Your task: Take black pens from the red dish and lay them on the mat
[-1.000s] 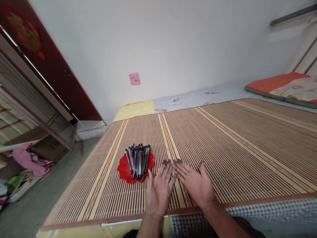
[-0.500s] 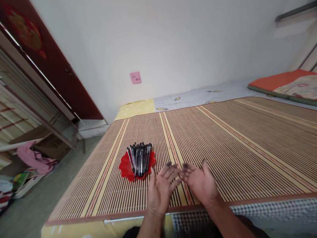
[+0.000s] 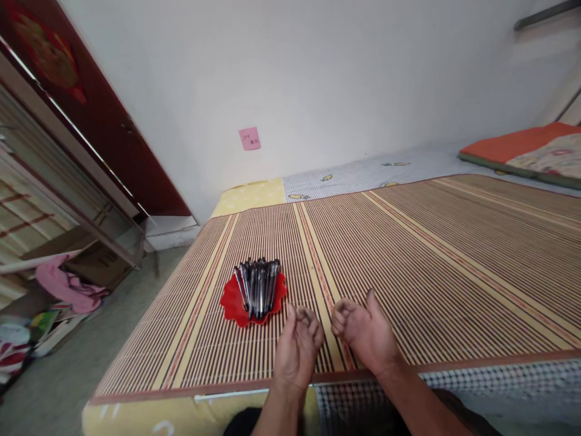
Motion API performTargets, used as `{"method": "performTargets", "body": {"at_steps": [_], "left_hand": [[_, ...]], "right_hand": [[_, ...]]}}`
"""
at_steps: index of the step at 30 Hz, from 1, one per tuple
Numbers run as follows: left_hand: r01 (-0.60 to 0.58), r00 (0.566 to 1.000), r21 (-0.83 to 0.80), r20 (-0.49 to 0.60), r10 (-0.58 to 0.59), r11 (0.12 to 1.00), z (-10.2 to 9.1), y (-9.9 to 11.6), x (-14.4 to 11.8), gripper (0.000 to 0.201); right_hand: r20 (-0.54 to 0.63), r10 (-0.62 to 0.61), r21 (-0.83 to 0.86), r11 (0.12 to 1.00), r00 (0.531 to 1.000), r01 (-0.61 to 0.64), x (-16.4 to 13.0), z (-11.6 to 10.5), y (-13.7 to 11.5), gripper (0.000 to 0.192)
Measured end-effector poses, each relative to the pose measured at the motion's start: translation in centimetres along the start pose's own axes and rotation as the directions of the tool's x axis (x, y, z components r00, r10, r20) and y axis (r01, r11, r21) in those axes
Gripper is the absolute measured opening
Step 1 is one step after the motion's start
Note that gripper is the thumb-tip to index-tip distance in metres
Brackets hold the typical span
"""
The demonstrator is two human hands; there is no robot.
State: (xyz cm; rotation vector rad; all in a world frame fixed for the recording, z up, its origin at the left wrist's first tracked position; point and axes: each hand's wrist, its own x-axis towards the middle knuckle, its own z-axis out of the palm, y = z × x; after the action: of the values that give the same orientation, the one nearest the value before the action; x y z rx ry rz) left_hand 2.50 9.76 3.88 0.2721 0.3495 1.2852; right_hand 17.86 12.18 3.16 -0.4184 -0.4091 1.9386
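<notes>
A: Start with the hands. How many, and what are they doing?

B: Two, both the person's own. The left hand [image 3: 297, 348] and the right hand [image 3: 365, 330] sit side by side over the near edge of the striped bamboo mat [image 3: 408, 254], palms up, fingers curled in to loose fists. Neither grasps anything, and the fingertips look smudged dark.

A: Do they touch each other?

B: No, there is a narrow gap between the knuckles.

A: What is nearest to them?

B: One red dish [image 3: 231, 303] with a wavy rim, just beyond and to the left of the left hand, close but not touching it. A bundle of dark pens [image 3: 258, 287] lies in it, side by side, tips pointing away. I cannot count them exactly; roughly ten.

A: And farther out?

B: One pink sticky note [image 3: 249, 138] on the white wall, one orange-edged cushion [image 3: 521, 148] at the far right, and a pink cloth [image 3: 63, 284] among clutter on the floor to the left.

A: What differs from a second ago?

B: Then both hands lay open and flat, fingers stretched and nearly meeting. Half a second ago the fingers were bending. Now they are curled shut. The dish and pens have not shifted on the mat.
</notes>
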Motion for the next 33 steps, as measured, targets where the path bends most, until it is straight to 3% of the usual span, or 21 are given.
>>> {"method": "performTargets", "body": {"at_steps": [4, 15, 22, 27, 30, 33], "left_hand": [[0.033, 0.999, -0.084, -0.020, -0.035, 0.996, 0.6, 0.7, -0.1, 0.063], [0.038, 0.999, -0.099, -0.001, -0.038, 0.994, 0.4, 0.9, 0.0, 0.077], [0.025, 0.999, -0.074, -0.027, -0.027, 0.997, -0.3, 1.0, 0.3, 0.071], [-0.023, 0.998, 0.051, -0.051, 0.026, 0.998, -0.8, 0.5, 0.4, 0.022], [-0.016, 1.000, 0.170, 0.016, 0.014, 0.985, -0.9, 0.1, 0.3, 0.034], [-0.015, 0.999, 0.267, 0.051, 0.002, 0.964, -0.6, -0.2, 0.1, 0.043]], "right_hand": [[-0.083, -0.026, 0.022, 0.999, 0.996, 0.028, 0.1, 0.1, -0.6, 0.079], [-0.089, -0.114, 0.069, 0.990, 0.989, 0.121, 0.5, -0.2, -0.5, 0.084], [-0.096, -0.091, 0.063, 0.993, 0.991, 0.097, 0.5, -0.4, -0.5, 0.083], [-0.125, -0.069, 0.010, 0.997, 0.990, 0.071, 0.7, -0.9, -0.3, 0.071], [-0.114, -0.108, -0.045, 0.994, 0.988, 0.104, 0.8, -1.1, 0.0, 0.046], [-0.097, -0.124, -0.123, 0.986, 0.988, 0.111, 0.9, -1.1, 0.4, 0.047]]}}
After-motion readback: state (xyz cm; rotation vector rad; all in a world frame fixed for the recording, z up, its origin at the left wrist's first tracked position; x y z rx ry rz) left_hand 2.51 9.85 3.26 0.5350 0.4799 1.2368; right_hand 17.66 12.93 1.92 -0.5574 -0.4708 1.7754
